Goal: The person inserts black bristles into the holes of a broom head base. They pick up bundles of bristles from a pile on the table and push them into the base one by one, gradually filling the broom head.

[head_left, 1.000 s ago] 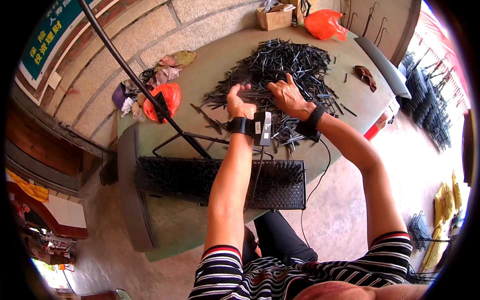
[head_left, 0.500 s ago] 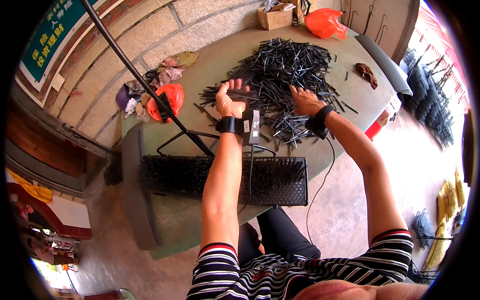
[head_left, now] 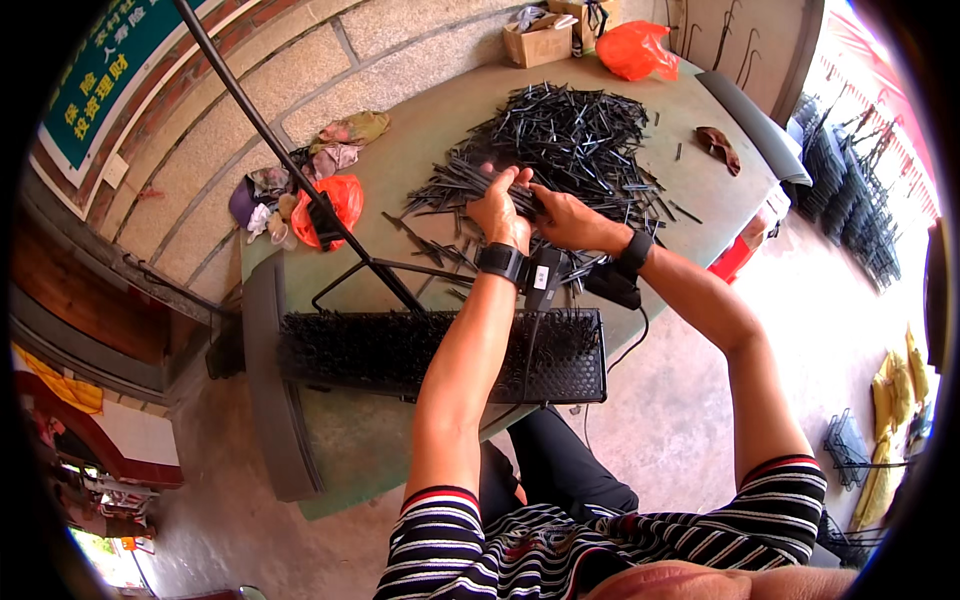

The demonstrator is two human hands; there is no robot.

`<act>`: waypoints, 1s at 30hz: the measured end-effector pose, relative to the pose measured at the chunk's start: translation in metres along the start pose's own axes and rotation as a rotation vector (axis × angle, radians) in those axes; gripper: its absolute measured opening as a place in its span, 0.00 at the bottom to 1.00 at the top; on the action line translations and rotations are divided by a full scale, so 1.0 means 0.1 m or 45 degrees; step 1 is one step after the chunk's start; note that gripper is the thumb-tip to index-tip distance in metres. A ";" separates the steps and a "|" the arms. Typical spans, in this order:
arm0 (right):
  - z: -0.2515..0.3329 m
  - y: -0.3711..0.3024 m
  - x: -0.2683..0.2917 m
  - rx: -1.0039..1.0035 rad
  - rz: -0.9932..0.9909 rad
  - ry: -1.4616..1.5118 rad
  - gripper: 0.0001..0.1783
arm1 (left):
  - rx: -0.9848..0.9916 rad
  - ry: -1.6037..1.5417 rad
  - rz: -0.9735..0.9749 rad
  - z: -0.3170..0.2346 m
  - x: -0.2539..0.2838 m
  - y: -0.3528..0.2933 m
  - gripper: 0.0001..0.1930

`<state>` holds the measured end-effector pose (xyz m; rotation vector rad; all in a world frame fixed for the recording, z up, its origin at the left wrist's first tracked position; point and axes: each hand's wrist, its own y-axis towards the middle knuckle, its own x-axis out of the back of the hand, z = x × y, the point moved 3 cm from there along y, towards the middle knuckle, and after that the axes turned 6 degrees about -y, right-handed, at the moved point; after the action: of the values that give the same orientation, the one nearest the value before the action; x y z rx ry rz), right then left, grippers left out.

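My left hand [head_left: 500, 215] is closed around a bundle of thin black sticks [head_left: 466, 182], palm up, over the near side of a large pile. My right hand [head_left: 575, 222] meets it from the right, its fingers curled at the near end of the same bundle beside my left fingers. Beyond both hands spreads the heap of loose black sticks [head_left: 570, 125]. Closer to me stands a black mesh rack [head_left: 575, 380] packed with short dark upright pieces. Each wrist wears a black band with a small box and cable.
A black pole [head_left: 250, 110] slants up at the left from the rack. Red plastic bags [head_left: 637, 52], a cardboard box [head_left: 538, 42], crumpled cloths [head_left: 335, 155] and a brown item [head_left: 717, 150] lie on the green table [head_left: 420, 110]. Dark racks [head_left: 850, 190] are stacked at the right.
My hands have come together from apart. The left has moved right and closed on a bundle of sticks, while the right has moved left and curled at the bundle's end.
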<state>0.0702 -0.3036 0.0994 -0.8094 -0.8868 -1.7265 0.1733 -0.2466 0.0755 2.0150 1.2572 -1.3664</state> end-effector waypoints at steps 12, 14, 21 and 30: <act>-1.00 0.35 0.11 0.165 0.703 2.299 0.28 | 1.036 0.149 0.451 0.13 -0.17 -0.48 0.10; -0.54 0.32 0.18 -0.410 0.091 1.617 0.24 | 1.039 0.173 0.333 0.03 0.00 -0.47 0.08; -0.59 0.22 0.17 -0.457 -0.010 1.290 0.19 | 1.077 0.174 0.337 0.12 0.04 -0.45 0.05; -0.58 0.19 0.82 -0.430 -0.760 0.356 0.15 | 1.076 0.281 0.328 0.09 0.17 -0.69 0.07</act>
<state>0.0584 -0.3958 0.1422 -0.5154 -0.6903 -2.4925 0.1121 -0.2097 0.0674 2.8143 0.4571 -1.7516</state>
